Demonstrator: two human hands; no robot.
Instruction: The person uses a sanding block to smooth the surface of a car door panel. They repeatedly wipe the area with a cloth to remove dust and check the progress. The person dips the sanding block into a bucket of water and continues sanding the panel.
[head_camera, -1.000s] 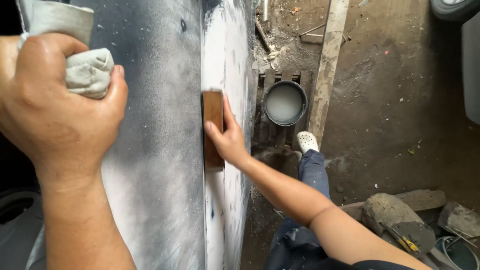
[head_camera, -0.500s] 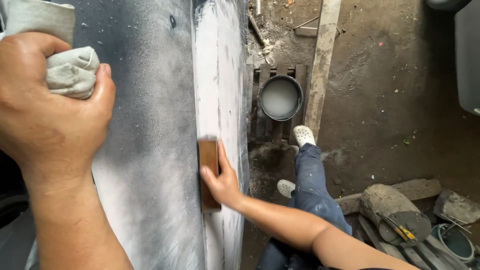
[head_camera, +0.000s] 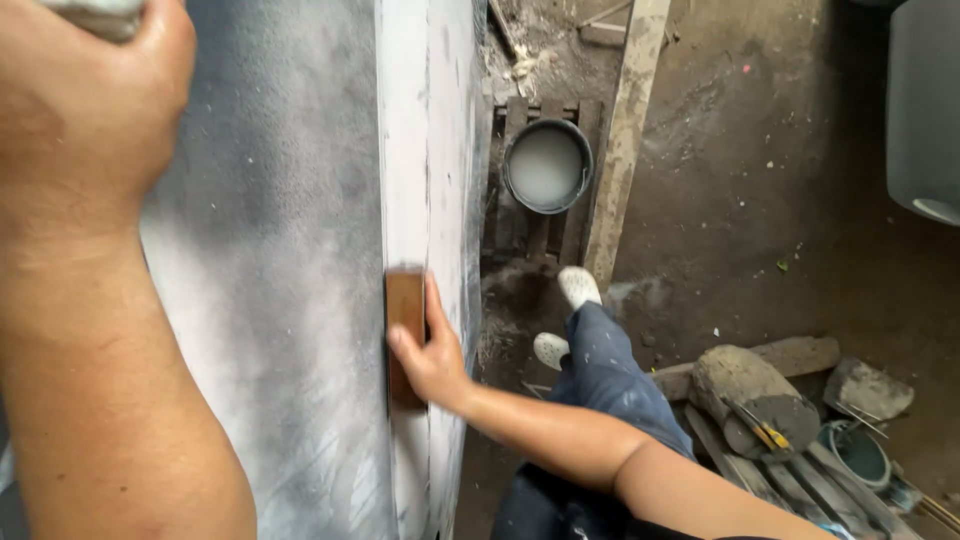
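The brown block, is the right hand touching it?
Touching. The head view shows the right hand pressed flat on the brown block, fingers overlapping its edge, holding it against the grey panel.

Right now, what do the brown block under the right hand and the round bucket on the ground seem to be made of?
The brown block looks like wood: flat, matt, reddish-brown, with squared edges, pressed by the right hand against the grey panel. The bucket may be metal or plastic; its thin dark rim holds pale, milky liquid, so the wall material stays unclear.
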